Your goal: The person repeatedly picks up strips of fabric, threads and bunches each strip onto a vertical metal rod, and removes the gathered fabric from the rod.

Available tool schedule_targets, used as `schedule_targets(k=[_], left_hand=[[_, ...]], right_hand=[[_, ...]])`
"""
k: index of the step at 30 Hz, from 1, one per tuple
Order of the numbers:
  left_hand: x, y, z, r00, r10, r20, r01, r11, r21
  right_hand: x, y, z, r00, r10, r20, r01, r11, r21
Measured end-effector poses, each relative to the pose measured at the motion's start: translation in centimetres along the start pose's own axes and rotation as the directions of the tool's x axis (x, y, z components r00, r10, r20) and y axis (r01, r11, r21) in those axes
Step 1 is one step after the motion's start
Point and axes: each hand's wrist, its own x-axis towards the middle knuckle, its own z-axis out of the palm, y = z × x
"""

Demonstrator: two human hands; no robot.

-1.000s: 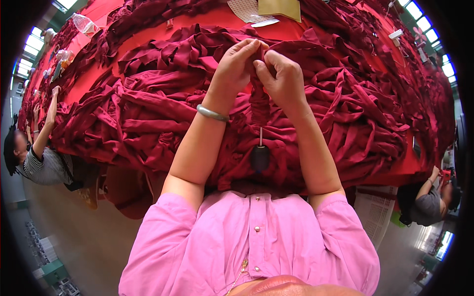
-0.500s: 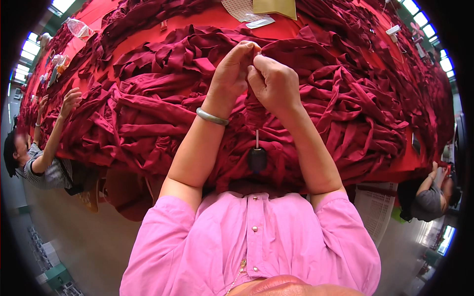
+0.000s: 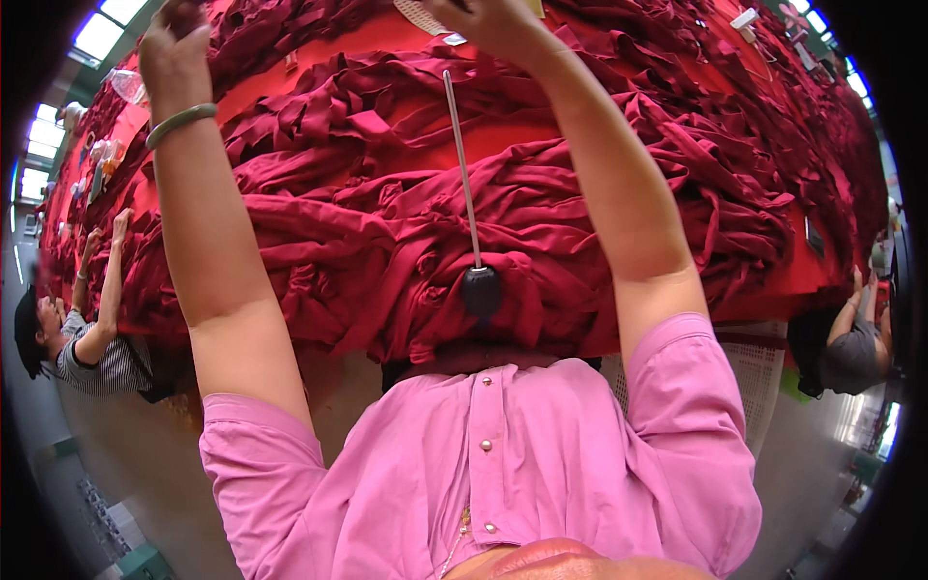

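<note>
On the red surface (image 3: 791, 273), soft-looking, limp maroon cloth (image 3: 348, 232), probably easiest pinched at loose folds, lies heaped nearer us than our left hand (image 3: 179, 43) and right hand (image 3: 493, 21), whose hold we cannot tell.

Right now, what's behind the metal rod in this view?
Folds of dark red fabric and a patch of red table show behind the metal rod. What lies under the fabric, or behind the black handle, is covered.

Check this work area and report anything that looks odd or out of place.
The black-handled metal rod stands out: its shaft is bare amid heaped dark red fabric, a hard tool among soft cloth. The fabric looks tangled, but I see no clear spill or damage.
</note>
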Motion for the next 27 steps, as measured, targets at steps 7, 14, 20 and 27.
schedule_targets(k=[7,14,20,27], left_hand=[[-3.1,-15.5,-16.3,0.749,-0.601,-0.279,0.288,0.675,-0.68],[-13.0,-13.0,-19.2,0.462,-0.789,-0.404,0.44,0.6,-0.668],[-22.3,-13.4,-20.8,0.537,-0.844,0.015,0.839,0.531,-0.121],[-16.8,-0.4,-9.6,0.985,0.164,0.051,-0.132,0.535,0.835]], right_hand=[[-7.2,2.7,-0.5,0.909,0.085,0.408,-0.174,0.967,0.185],[-17.6,4.2,-15.4,0.922,0.211,0.324,0.088,0.702,-0.707],[-20.7,-3.5,-21.6,0.832,0.43,0.35,-0.473,0.88,0.045],[-11.9,5.3,-6.1,0.989,0.07,0.13,0.026,0.785,-0.619]])
